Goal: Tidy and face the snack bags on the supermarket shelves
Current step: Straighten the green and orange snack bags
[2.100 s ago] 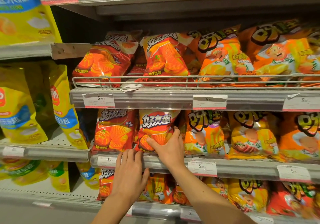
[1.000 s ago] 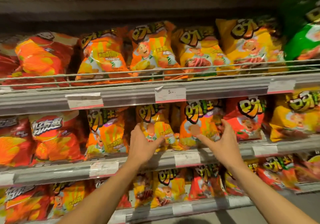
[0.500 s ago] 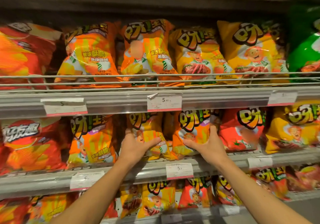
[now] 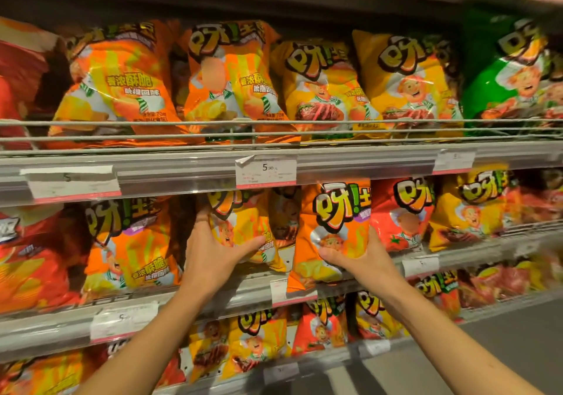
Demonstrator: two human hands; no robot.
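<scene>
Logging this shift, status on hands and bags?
Left hand grips yellow-orange bag, middle shelf. Right hand holds orange bag, its bottom hanging over the shelf rail. Nothing blocking.

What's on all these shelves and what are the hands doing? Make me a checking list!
Surface: middle shelf with a price-tag rail.
Job's things: orange bag pulled forward, its bottom over the rail; yellow-orange bag beside it, upright.
Clutter: dark bag wedged between them, set back.
Grippers: left hand grips the yellow-orange bag; right hand grips the orange bag.
Cables: nothing seen.
Surroundings: green bag on the top shelf; price tag reading 5.90.
</scene>
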